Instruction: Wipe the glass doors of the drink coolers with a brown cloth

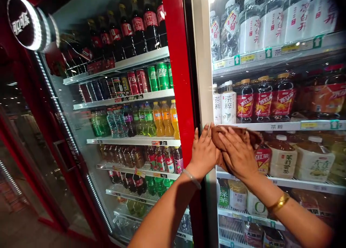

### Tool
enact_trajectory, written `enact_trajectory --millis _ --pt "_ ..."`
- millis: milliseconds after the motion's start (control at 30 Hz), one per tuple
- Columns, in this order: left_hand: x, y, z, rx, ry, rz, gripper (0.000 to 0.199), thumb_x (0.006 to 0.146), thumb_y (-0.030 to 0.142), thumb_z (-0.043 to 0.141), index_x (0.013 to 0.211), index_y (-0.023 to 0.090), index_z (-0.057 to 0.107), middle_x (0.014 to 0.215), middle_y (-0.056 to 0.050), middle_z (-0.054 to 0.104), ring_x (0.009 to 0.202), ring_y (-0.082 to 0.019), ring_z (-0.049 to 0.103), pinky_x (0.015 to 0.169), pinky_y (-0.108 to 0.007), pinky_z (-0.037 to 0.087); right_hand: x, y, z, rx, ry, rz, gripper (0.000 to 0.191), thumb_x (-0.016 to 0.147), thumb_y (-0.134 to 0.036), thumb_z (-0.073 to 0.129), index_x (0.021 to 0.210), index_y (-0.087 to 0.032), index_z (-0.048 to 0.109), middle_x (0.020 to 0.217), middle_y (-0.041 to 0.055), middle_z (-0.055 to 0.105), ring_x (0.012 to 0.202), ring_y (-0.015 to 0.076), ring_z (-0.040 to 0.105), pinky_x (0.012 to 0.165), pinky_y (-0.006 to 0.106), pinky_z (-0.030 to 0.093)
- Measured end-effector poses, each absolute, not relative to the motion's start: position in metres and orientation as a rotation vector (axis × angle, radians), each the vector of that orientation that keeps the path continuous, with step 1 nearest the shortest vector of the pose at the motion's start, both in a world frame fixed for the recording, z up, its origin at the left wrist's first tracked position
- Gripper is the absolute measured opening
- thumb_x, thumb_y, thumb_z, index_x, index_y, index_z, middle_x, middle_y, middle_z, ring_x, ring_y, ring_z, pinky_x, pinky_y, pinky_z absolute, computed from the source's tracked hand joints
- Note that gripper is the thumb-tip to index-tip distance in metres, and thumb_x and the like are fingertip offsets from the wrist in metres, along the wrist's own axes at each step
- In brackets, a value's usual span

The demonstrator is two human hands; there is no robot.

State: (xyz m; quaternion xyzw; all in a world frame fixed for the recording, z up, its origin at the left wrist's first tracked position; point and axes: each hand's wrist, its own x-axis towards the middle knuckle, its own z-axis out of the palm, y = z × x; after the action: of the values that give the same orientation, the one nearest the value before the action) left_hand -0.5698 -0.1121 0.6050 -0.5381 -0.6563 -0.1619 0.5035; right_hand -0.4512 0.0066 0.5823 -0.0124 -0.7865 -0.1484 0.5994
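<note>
My left hand (203, 152) lies flat with fingers pointing up against the pale door frame (203, 79), near the dark gap beside the red cooler. Just right of it, my right hand (238, 152) presses a bunched brown cloth (251, 135) onto the front of the right drinks cooler, level with a shelf edge. The cloth shows above and below the right fingers, and its middle is hidden under the palm. The two hands nearly touch at the thumbs. A pale bangle (191, 179) circles the left wrist and a gold bangle (279, 202) the right.
On the left, a red-framed cooler (180, 61) holds rows of cola bottles (127, 28), cans (162, 75) and orange soda bottles (165, 115). Water bottles (250, 25) and tea bottles (283, 97) fill the right cooler. A round lit sign (21, 23) juts out at upper left.
</note>
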Motion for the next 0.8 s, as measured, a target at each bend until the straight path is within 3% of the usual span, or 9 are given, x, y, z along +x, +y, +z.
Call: enact_trajectory --millis 133,233,300,367,400,600,733,800 --pt "-0.566 -0.108 0.650 -1.207 -1.606 -0.466 0.065 0.100 0.028 0.041 0.161 0.009 0.033 0.175 -0.009 0.020 0.164 -0.024 -0.001 0.135 -0.056 0.008 -0.464 0.000 0.630 -0.051 -1.754 -0.205 0.071 0.100 -0.018 0.051 0.165 -0.029 0.025 0.160 0.0100 0.050 0.156 0.0282 0.036 0.130 0.064 0.017" --pt "-0.569 -0.115 0.654 -1.173 -1.643 -0.433 0.069 0.099 0.028 0.042 0.163 0.007 0.028 0.176 -0.008 0.018 0.164 -0.023 -0.003 0.135 -0.054 0.009 -0.471 -0.007 0.631 -0.022 -1.776 -0.204 0.072 0.100 -0.020 0.052 0.166 -0.030 0.024 0.161 0.0087 0.049 0.156 0.0290 0.035 0.131 0.066 0.012" --pt "-0.570 -0.121 0.638 -1.158 -1.674 -0.359 0.070 0.099 0.031 0.041 0.164 0.007 0.026 0.175 -0.008 0.022 0.164 -0.023 -0.002 0.135 -0.052 0.010 -0.469 -0.007 0.610 0.031 -1.820 -0.226 0.074 0.100 -0.022 0.054 0.166 -0.029 0.023 0.163 0.0084 0.045 0.156 0.0278 0.036 0.133 0.060 0.016" --pt "-0.571 -0.126 0.619 -1.157 -1.687 -0.264 0.068 0.102 0.035 0.036 0.164 0.008 0.028 0.175 -0.006 0.024 0.164 -0.022 0.000 0.135 -0.051 0.013 -0.466 -0.002 0.586 0.124 -1.859 -0.200 0.073 0.100 -0.028 0.054 0.166 -0.027 0.024 0.167 0.0067 0.038 0.158 0.0239 0.032 0.131 0.045 0.028" --pt "-0.570 -0.128 0.612 -1.155 -1.687 -0.221 0.067 0.103 0.037 0.033 0.164 0.010 0.028 0.175 -0.005 0.024 0.164 -0.022 0.001 0.134 -0.051 0.014 -0.464 0.001 0.577 0.134 -1.872 -0.164 0.069 0.101 -0.031 0.050 0.166 -0.027 0.026 0.168 0.0052 0.037 0.158 0.0233 0.031 0.132 0.044 0.026" --pt "-0.565 -0.129 0.636 -1.025 -1.703 -0.117 0.064 0.104 0.034 0.025 0.164 0.012 0.028 0.175 -0.001 0.023 0.164 -0.020 0.004 0.133 -0.046 0.013 -0.477 -0.005 0.604 0.024 -1.770 -0.066 0.063 0.100 -0.032 0.048 0.161 -0.033 0.035 0.164 0.0031 0.044 0.156 0.0297 0.035 0.131 0.065 0.012" --pt "-0.572 -0.131 0.642 -1.041 -1.698 -0.222 0.066 0.101 0.033 0.035 0.162 0.010 0.031 0.176 -0.003 0.020 0.164 -0.021 0.001 0.134 -0.049 0.012 -0.489 -0.017 0.613 0.021 -1.728 -0.160 0.065 0.100 -0.027 0.054 0.162 -0.025 0.036 0.161 0.0105 0.047 0.154 0.0331 0.038 0.131 0.065 0.009" --pt "-0.576 -0.134 0.626 -1.099 -1.688 -0.281 0.069 0.099 0.033 0.041 0.163 0.008 0.028 0.176 -0.006 0.021 0.164 -0.022 0.000 0.134 -0.050 0.013 -0.485 -0.013 0.599 0.076 -1.770 -0.272 0.070 0.099 -0.025 0.058 0.164 -0.021 0.031 0.160 0.0136 0.049 0.153 0.0329 0.041 0.131 0.064 0.014"
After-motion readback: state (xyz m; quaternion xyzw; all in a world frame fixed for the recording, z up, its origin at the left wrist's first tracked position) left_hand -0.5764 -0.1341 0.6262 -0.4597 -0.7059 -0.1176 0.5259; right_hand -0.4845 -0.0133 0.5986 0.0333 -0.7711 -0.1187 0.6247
